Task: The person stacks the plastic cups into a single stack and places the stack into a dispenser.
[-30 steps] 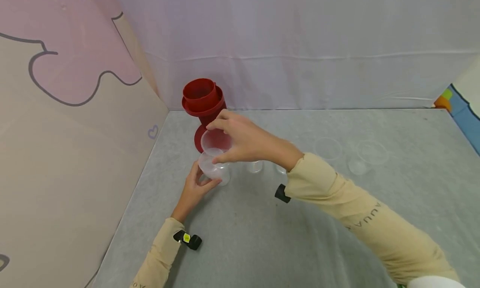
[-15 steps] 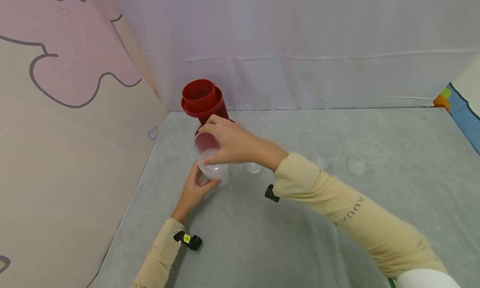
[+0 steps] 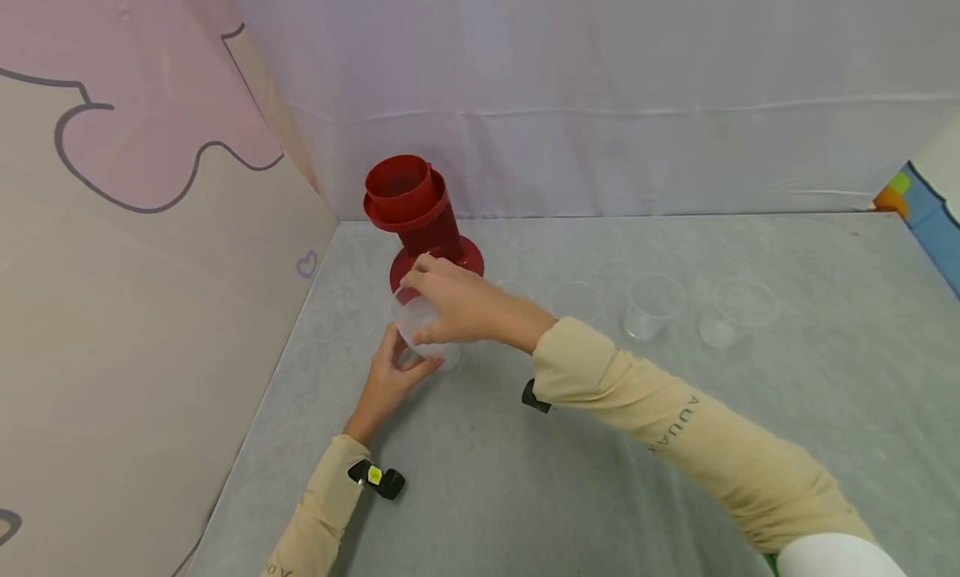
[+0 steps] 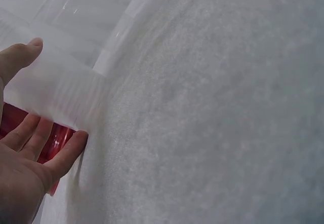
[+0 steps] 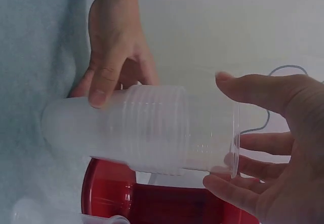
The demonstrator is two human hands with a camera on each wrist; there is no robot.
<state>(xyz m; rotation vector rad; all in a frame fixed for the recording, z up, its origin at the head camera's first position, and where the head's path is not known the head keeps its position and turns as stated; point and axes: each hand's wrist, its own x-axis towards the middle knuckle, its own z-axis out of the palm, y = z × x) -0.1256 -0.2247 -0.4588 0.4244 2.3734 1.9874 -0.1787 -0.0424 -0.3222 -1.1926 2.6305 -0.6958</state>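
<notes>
Right hand [image 3: 457, 303] has come down and leftward since the earliest head frame, bringing the clear cup [image 5: 210, 133] into the mouth of the cup stack [image 5: 154, 127], where it now sits partly nested; the left hand [image 3: 385, 383] has kept its place. Left grip: thumb and fingers clamped about the stack's wall. Right grip: curved about the cup's rim; firmness of thumb contact cannot be told. Risks, as judged: crooked entry could jam the cup or dent its wall; a hard push against a slack left hold could tip the stack; overreach could strike the red stand [image 3: 431, 231] behind; a careless sweep could topple the loose cups [image 3: 648, 306] on the bench [image 3: 495, 494].
</notes>
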